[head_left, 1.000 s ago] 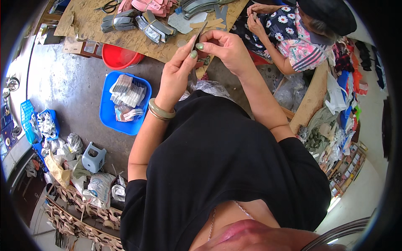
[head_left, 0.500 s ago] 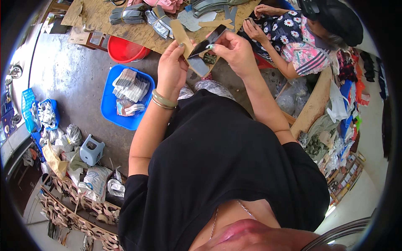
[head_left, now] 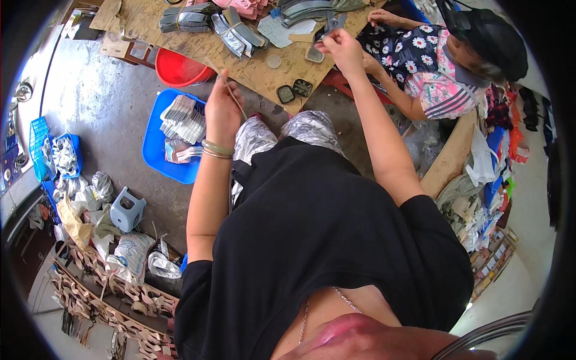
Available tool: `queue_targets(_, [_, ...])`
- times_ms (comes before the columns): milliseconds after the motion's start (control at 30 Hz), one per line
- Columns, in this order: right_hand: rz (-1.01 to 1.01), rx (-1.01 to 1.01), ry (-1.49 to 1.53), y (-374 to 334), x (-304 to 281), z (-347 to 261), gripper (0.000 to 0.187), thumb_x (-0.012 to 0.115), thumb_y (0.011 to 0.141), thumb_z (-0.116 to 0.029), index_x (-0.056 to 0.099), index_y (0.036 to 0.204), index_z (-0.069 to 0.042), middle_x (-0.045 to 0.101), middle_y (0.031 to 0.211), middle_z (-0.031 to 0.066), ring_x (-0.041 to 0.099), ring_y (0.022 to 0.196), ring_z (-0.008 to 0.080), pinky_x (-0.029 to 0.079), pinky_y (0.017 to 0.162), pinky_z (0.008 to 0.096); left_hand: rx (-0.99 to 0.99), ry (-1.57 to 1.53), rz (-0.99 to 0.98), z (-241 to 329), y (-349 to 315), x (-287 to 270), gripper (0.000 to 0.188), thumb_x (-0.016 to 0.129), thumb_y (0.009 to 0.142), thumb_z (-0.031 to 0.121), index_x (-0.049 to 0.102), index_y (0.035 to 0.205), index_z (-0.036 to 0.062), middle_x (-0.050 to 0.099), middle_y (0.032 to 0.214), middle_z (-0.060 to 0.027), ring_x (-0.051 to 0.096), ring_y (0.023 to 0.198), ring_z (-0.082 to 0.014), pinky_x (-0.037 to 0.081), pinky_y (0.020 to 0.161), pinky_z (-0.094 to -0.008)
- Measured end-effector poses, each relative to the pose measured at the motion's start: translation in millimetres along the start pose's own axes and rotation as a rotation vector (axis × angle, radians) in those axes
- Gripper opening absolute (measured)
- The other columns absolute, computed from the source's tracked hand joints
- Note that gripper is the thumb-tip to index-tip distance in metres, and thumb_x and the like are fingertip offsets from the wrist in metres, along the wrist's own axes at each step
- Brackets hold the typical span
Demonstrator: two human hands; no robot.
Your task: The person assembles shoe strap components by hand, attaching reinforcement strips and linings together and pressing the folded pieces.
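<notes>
Lowered to the left of the table, my left hand [head_left: 223,114] is closed around a tan strip [head_left: 237,101], seen nearly edge-on. Its ends stick out above and below the fingers. My right hand [head_left: 341,49] reaches over the table's right part with the fingertips pinched together. What they hold, if anything, is hard to make out against the dark grey strips [head_left: 333,23] beside them. A small, shallow greyish container [head_left: 314,54] lies just under those fingertips. Closer to me on the table sit two small dark containers, one roundish [head_left: 286,93] and one squarish [head_left: 303,88].
Bundled grey strips [head_left: 191,18], a silvery bundle [head_left: 239,37] and pink pieces [head_left: 243,7] lie on the wooden table [head_left: 216,54]. A blue tub [head_left: 157,161] of stacked strips and a red basin [head_left: 180,67] stand on the floor. A co-worker [head_left: 429,66] sits at right.
My hands have parted. The left moved down and left with the tan strip; the right moved up over the table, and the dark folded piece between them is no longer clearly seen.
</notes>
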State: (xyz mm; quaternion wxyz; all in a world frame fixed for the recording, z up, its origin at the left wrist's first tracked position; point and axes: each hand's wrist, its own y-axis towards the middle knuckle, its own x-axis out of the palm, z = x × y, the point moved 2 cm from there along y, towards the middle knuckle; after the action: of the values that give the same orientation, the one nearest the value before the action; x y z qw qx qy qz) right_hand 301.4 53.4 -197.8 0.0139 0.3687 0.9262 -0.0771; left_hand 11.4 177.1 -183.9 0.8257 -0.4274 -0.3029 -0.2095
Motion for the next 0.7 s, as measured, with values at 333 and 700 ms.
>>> queue_targets(333, [0.266,-0.104,-0.724,86,-9,60,0.036,0.07,0.082,-0.022,0.057,0.107,0.001,0.066,0.088,0.0075,0.066,0.076,0.017,0.052,0.068,0.0274,-0.067,0.03,-0.193,-24,-25,59,0.045,0.047,0.099,0.03,0.041,0.138,0.0091,0.039,0.077,0.0027,0.033,0.061,-0.0059,0.03,0.052,-0.0194])
queue_targets(700, [-0.457,0.222,0.521,-76,93,-57,0.018,0.07,0.085,-0.016,0.056,0.084,-0.005,0.063,0.074,0.0015,0.061,0.06,0.0084,0.044,0.052,0.0185,0.029,0.364,-0.173,-43,-34,75,0.031,0.041,0.101,0.028,0.052,0.123,0.0081,0.041,0.075,0.0038,0.028,0.054,-0.0032,0.024,0.045,-0.0182])
